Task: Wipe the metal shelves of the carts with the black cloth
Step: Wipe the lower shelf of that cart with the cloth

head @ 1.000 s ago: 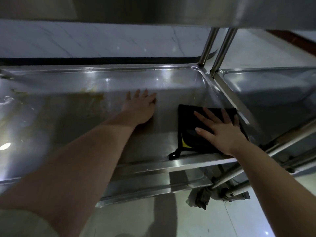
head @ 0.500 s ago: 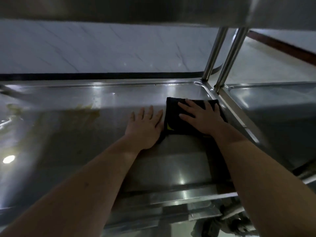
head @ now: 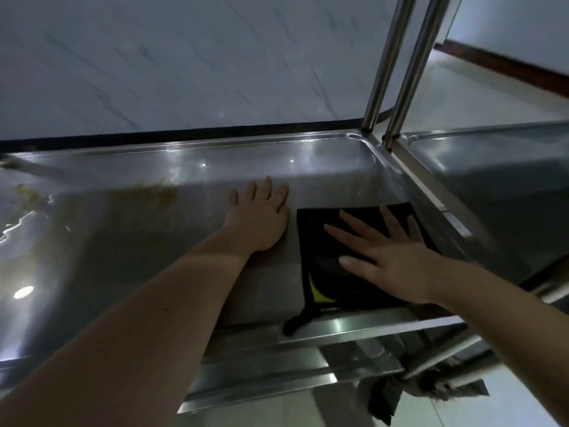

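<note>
A black cloth with a yellow patch and a hanging loop lies flat on the metal shelf of a cart, near its right front corner. My right hand presses down on the cloth with fingers spread and straight. My left hand rests flat on the bare shelf just left of the cloth, fingers straight. Brownish smears mark the shelf's left part.
Two upright steel posts rise at the shelf's far right corner. A second cart's shelf adjoins on the right. A lower shelf and a caster show below, over a pale tiled floor. A marble-look wall stands behind.
My right hand has slid the cloth back from the far edge toward the front rim of the shelf. My left hand stays planted flat beside it.
</note>
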